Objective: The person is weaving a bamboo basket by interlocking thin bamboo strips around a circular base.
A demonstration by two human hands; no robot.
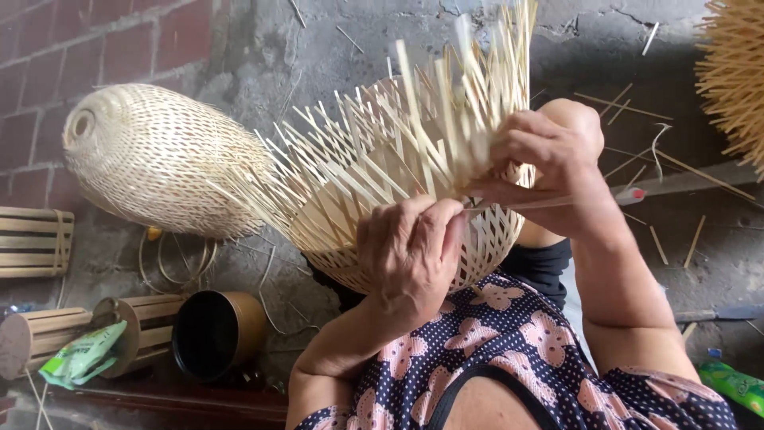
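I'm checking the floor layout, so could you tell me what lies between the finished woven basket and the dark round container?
In the head view, loose bamboo hoops lie on the concrete between the finished basket and the dark container.

The spiky bundle of pale bamboo strips (736,76) runs off the right edge, the slatted bamboo crate (32,241) off the left, and the left hand (410,251) hides part of the half-woven pale bamboo basket (374,175).

basket in hands (382,175): centre, on lap
finished basket (159,159): left of it, on the floor
tin (216,333): below finished basket, beside packet (83,354)
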